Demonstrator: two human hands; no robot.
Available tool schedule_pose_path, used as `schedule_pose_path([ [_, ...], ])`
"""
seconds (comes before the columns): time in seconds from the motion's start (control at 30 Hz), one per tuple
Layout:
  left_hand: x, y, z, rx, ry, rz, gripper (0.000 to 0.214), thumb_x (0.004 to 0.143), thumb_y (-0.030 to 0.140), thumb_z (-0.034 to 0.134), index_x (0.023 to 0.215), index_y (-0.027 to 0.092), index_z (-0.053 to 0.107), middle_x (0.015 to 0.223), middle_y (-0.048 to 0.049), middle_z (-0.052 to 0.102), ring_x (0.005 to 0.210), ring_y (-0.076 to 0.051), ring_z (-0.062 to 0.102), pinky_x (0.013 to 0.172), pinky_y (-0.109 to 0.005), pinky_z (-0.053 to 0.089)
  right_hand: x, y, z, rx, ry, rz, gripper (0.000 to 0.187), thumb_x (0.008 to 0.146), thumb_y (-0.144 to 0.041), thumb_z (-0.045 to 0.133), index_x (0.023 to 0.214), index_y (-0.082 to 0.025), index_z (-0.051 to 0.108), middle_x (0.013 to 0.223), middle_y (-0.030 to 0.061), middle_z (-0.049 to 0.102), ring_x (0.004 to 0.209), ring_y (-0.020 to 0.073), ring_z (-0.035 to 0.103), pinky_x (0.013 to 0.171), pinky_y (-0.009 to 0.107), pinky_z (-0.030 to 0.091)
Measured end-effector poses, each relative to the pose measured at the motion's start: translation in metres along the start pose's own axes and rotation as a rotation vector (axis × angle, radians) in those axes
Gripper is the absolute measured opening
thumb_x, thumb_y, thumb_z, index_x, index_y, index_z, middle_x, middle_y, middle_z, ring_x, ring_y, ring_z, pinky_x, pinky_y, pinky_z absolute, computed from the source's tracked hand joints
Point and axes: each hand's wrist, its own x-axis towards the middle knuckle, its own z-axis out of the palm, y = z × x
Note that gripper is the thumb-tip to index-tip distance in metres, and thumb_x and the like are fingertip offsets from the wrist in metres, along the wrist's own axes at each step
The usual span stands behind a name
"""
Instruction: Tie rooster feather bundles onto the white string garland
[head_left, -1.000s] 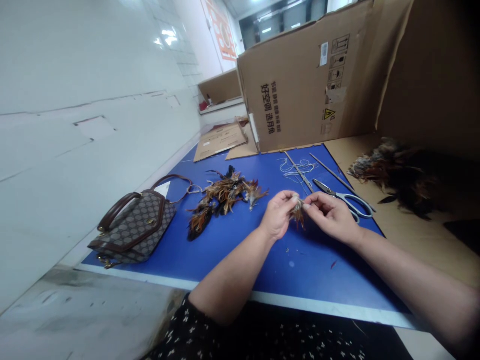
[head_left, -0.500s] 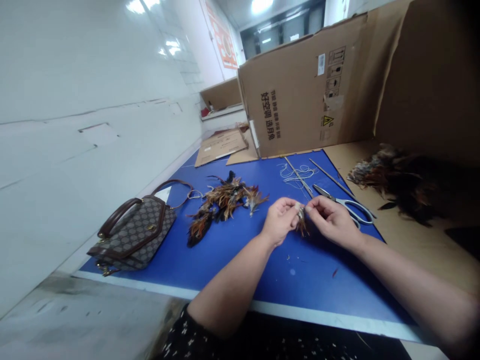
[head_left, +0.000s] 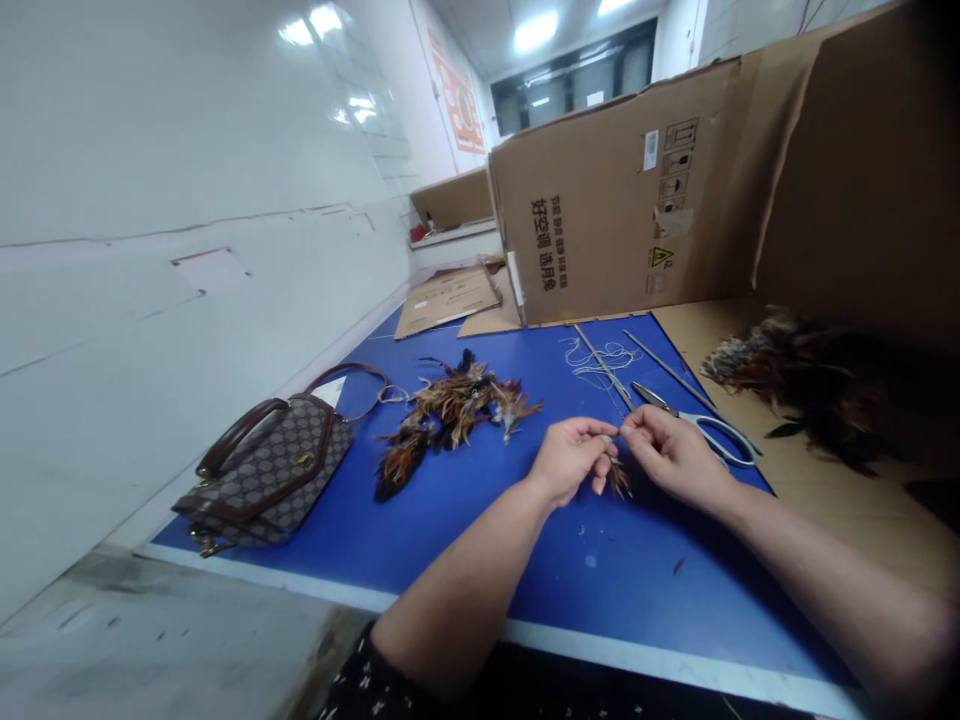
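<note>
My left hand (head_left: pixel 571 462) is closed around a small bunch of brown feathers (head_left: pixel 619 480), whose tips hang below the fingers. Close beside it, the fingertips of my right hand (head_left: pixel 671 455) are pinched together, almost touching the left fingertips. What lies in the right pinch is too small to make out; a thin thread may run there. Scissors with light grey-blue handles (head_left: pixel 731 438) lie just behind my right hand. Loose pale thread (head_left: pixel 600 358) and two thin sticks (head_left: pixel 667 370) lie beyond the hands on the blue tabletop (head_left: pixel 480 530).
A pile of brown and black feathers (head_left: pixel 457 400) lies left of my hands, and a patterned handbag (head_left: pixel 277 470) stands at the left edge. A larger feather heap (head_left: pixel 795 380) rests on cardboard at the right. A big cardboard box (head_left: pixel 600 220) closes off the back.
My fingertips have shifted slightly, and the left fingers have changed their hold on the feather bunch, which now hangs a little further right. The whole view has moved slightly.
</note>
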Motion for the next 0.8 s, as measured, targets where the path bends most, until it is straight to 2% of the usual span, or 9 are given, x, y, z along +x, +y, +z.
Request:
schedule_pose_path([
  [0.1,-0.002,0.003,-0.001,0.02,-0.05,-0.028,0.044,0.072,0.041,0.085,0.095,0.009,0.065,0.071,-0.0025,0.066,0.041,-0.009,0.053,0.037,-0.024,0.044,0.001,0.001,-0.003,0.01,-0.036,0.021,0.024,0.098,-0.042,0.057,0.087,-0.021,0.057,0.056,-0.005,0.051,0.049,0.0111,0.041,0.05,0.025,0.034],
  [0.27,-0.003,0.002,-0.005,0.048,-0.064,-0.04,0.052,0.071,0.055,0.085,0.086,0.012,0.06,0.061,0.0006,0.062,0.034,-0.011,0.051,0.031,-0.023,0.038,0.002,0.003,-0.007,0.061,-0.134,0.017,0.031,0.1,-0.049,0.056,0.088,-0.02,0.059,0.059,-0.0051,0.048,0.053,0.0111,0.04,0.052,0.025,0.032],
  [0.43,-0.002,0.001,-0.006,0.054,-0.115,-0.058,0.054,0.07,0.056,0.085,0.09,0.014,0.058,0.068,0.0006,0.064,0.037,-0.01,0.053,0.034,-0.022,0.041,0.003,-0.001,-0.018,0.14,-0.181,0.056,0.034,0.099,-0.053,0.057,0.093,-0.02,0.061,0.063,-0.0044,0.047,0.057,0.0119,0.039,0.054,0.026,0.033],
  [0.67,-0.002,0.001,-0.008,0.192,-0.125,-0.114,0.038,0.082,0.048,0.076,0.087,0.016,0.056,0.054,0.0021,0.059,0.034,-0.012,0.052,0.033,-0.021,0.038,0.001,-0.008,-0.029,0.258,-0.186,0.042,0.028,0.097,-0.048,0.059,0.104,-0.021,0.061,0.07,-0.0034,0.046,0.062,0.0129,0.04,0.058,0.027,0.035],
  [0.8,-0.004,-0.001,-0.007,0.326,-0.215,-0.215,0.03,0.087,0.043,0.07,0.088,0.016,0.056,0.049,0.0009,0.059,0.033,-0.013,0.053,0.036,-0.019,0.039,0.0,-0.009,-0.03,0.243,-0.209,0.024,0.024,0.097,-0.043,0.061,0.104,-0.021,0.062,0.07,-0.0031,0.047,0.063,0.0131,0.04,0.059,0.027,0.035],
])
